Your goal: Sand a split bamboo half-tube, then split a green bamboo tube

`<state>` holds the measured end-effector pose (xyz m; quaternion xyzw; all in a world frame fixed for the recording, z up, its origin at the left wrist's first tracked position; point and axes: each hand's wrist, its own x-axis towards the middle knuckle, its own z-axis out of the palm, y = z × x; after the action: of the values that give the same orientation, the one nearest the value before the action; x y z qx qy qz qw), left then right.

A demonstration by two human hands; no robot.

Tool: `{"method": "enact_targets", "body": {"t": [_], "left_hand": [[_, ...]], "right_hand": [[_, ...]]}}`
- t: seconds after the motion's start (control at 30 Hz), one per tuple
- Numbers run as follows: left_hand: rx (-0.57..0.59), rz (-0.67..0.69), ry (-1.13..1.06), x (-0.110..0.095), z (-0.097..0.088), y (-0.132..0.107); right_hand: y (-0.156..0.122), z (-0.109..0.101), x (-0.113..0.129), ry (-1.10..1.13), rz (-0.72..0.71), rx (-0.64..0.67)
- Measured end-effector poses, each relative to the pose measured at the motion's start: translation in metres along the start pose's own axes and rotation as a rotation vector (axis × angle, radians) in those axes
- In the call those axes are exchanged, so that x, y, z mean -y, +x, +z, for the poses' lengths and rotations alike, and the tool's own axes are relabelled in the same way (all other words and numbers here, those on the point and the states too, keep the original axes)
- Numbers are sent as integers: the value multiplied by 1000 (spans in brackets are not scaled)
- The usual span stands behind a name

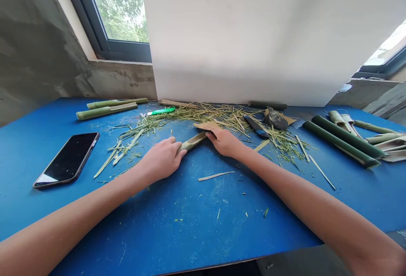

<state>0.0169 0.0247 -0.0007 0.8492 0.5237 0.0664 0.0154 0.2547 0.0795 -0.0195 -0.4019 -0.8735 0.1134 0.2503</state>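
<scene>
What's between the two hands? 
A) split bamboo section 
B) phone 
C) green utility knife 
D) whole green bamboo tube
A. The split bamboo section runs from the left hand to the right hand, with its pale, hollow inner face showing.
</scene>
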Motion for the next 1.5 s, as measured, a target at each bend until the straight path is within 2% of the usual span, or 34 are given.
{"method": "enact_targets", "body": {"t": [0.13, 0.23, 0.3, 0.43, 0.53, 0.63, 0.77, 0.87, 1.03, 1.23, 1.4, 1.5], "left_hand": [[-1, 8, 21, 0, -1, 0], [13, -4, 20, -1, -2, -1], [21, -7, 20, -2, -3, -1], [15, 14, 52, -2, -4, -1], [2, 32, 67, 0, -2, -1], [-7, 51, 82, 0, 0, -1], [-55, 159, 181, -7, 5, -2], [-78, 156, 196, -9, 5, 0], [-27, 44, -4, -1, 1, 4], [-118, 192, 223, -13, 8, -3], [-76, 119, 27, -4, 5, 1], [-122, 162, 63, -1, 6, 2]], "right_hand": [[1, 5, 14, 142, -105, 48], [1, 6, 11, 62, -5, 14], [0, 8, 8, 14, 7, -5], [-3, 20, 13, 35, -154, 78], [1, 25, 19, 87, -208, 100], [7, 28, 19, 128, -190, 46], [12, 34, 16, 112, -137, -28], [9, 31, 15, 84, -130, -17], [-1, 16, 18, 116, -190, 63], [3, 25, 20, 105, -131, -33], [-2, 15, 16, 115, -194, 53], [-5, 13, 17, 113, -176, 28]]}}
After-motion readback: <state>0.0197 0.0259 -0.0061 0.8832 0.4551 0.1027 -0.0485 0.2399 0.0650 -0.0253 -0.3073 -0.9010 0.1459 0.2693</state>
